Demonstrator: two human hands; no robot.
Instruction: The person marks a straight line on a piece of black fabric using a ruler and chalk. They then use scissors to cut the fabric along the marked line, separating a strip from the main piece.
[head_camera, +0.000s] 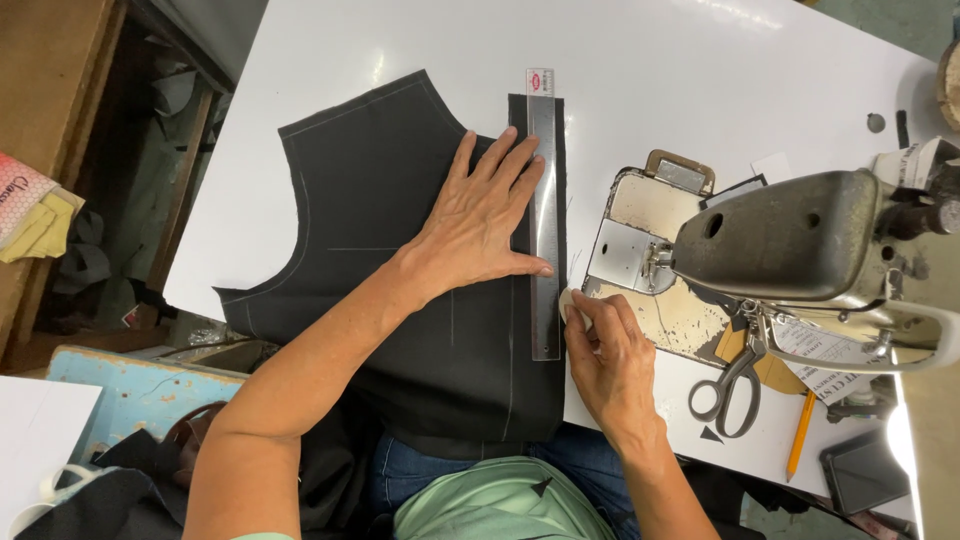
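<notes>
Pressing a clear ruler (544, 215) onto dark cloth (400, 240), left hand (485, 215) spread flat; right hand (605, 345) pinches chalk (571, 303).

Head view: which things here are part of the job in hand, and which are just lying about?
In use: dark fabric, ruler under left hand, chalk in right hand.
Lying about: scissors, pencil, sewing machine.

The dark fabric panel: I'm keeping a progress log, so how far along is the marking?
Done: the fabric panel is cut to shape and already carries chalk lines along its edges and middle. In hand: the left hand presses a ruler flat near the right edge, while the right hand holds chalk at the ruler's lower end. Left: the sewing machine sits unused and the scissors lie untouched.
</notes>
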